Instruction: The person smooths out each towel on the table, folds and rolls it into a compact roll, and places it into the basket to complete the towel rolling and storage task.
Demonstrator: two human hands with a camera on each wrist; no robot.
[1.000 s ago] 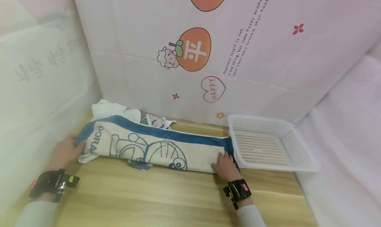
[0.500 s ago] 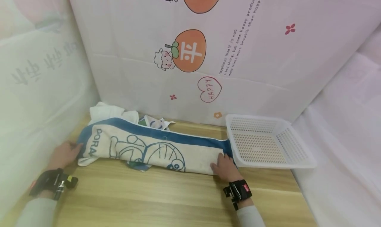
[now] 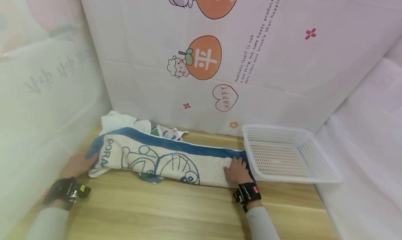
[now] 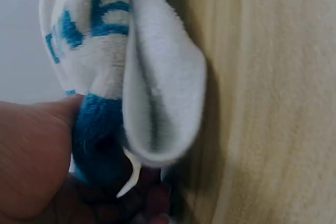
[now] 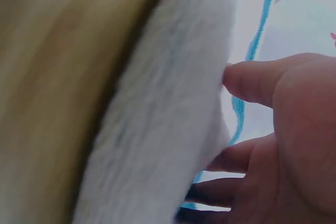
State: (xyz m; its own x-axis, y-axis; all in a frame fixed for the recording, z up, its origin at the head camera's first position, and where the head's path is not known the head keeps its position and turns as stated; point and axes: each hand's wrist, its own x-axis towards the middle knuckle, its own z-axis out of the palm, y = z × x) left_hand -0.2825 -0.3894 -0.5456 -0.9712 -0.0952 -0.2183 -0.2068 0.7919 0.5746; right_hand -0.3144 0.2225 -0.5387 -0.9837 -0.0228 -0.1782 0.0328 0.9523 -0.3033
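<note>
One long folded cream-and-blue terry towel [image 3: 172, 163] on pale-wood tabletop [image 3: 150, 212]. Left grip [image 3: 76, 166] pinches its blue end; right grip [image 3: 239, 172], thumb and fingers apart, just rests beside white perforated plastic basket [image 3: 292, 177]. Uneven pull could slip right end, unfolding it.

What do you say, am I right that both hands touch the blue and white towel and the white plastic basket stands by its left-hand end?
Not quite: the head view shows the white plastic basket by the end of the blue and white towel where the right hand rests. The left hand touches the other end.
</note>
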